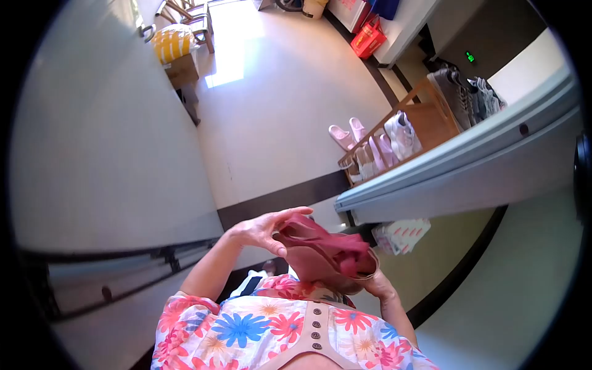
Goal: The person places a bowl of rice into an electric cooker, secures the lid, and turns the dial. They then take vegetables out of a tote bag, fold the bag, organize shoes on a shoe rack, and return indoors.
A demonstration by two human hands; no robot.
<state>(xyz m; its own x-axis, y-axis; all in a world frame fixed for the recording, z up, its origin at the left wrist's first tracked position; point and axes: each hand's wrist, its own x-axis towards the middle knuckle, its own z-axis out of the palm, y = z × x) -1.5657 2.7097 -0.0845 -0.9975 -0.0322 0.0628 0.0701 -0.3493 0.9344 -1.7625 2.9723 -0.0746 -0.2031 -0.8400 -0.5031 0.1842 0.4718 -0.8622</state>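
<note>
A dusty-red soft bag [327,258] is held in front of my body, with darker red cloth or straps bunched at its top. My left hand [262,233] grips its left end, fingers along the far side and thumb on the near side. At the lower right end, my right hand [377,285] holds the bag from beneath; most of its fingers are hidden behind it. What lies inside the bag cannot be made out.
A doorway opens ahead, with a door [111,135] on the left. Beyond it at right stands a wooden shoe rack [425,120] with several shoes, and pink slippers [342,137] on the floor. A yellow-striped package [174,43] sits on a box [182,71].
</note>
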